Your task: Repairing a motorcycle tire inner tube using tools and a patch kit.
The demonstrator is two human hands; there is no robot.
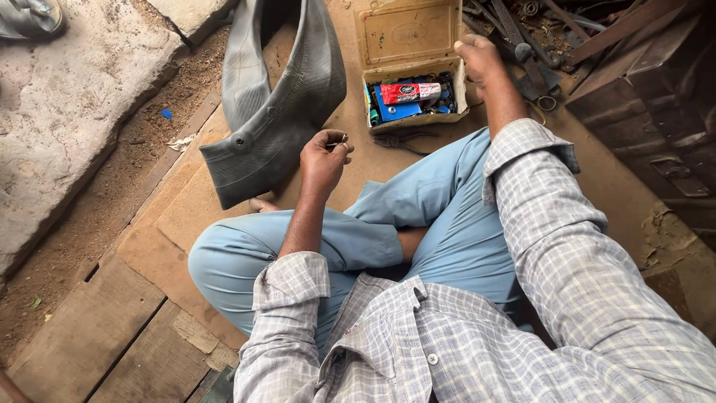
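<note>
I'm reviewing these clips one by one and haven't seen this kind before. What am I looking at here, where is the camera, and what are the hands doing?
There is no machine: a person sits cross-legged on a board floor, and the single camera is worn on their head, looking down at their own arms. The left hand is closed on a small metal part, too small to identify. The right hand reaches to the far right corner of an open tin box holding a red tube and blue items. A black rubber inner tube lies folded on the floor, pliers sit just in front of the box, and scrap metal is piled to the right.
</note>
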